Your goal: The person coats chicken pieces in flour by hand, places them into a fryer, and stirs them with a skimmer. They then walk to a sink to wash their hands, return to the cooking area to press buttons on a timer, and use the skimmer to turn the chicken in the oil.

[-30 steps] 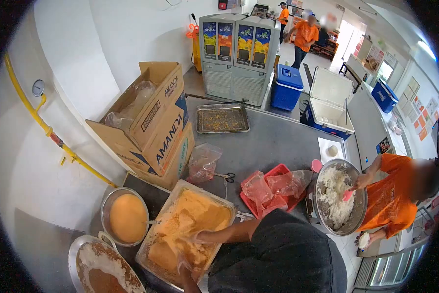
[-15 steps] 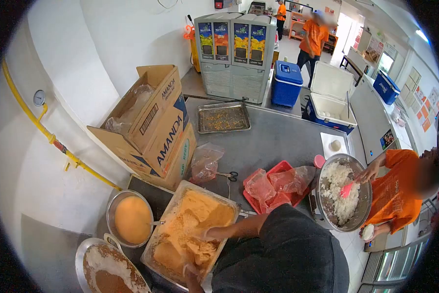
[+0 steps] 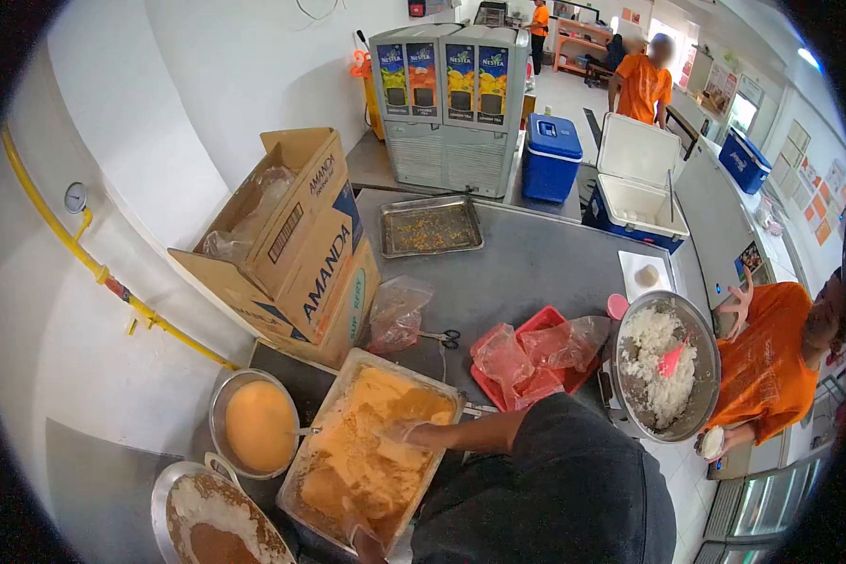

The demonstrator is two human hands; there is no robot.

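Note:
My right hand (image 3: 402,440), in a clear plastic glove, reaches into a rectangular tub (image 3: 296,503) of orange breading crumbs (image 3: 385,404). Its fingers are partly sunk in the crumbs. Nearer the tub's lower edge is my left hand (image 3: 359,528), also gloved, its fingers coated and mostly hidden. What lies under either palm, if anything, is covered by crumbs. Left of the tub stands a metal bowl of orange batter (image 3: 259,426), with a utensil handle (image 3: 302,430) over its rim. Below that sits a pan (image 3: 166,512) holding white and brown powder.
Cardboard boxes (image 3: 319,254) stand behind the tub. On the steel table are a metal tray (image 3: 430,226), scissors (image 3: 446,337) and a red tray (image 3: 484,381) with plastic bags. At right, a co-worker (image 3: 766,348) holds a small cup of rice (image 3: 713,442) by a large rice bowl (image 3: 705,404).
My hands have shifted slightly in the crumbs. The co-worker at right has let go of the pink paddle and raised that hand. A person in the background has moved right.

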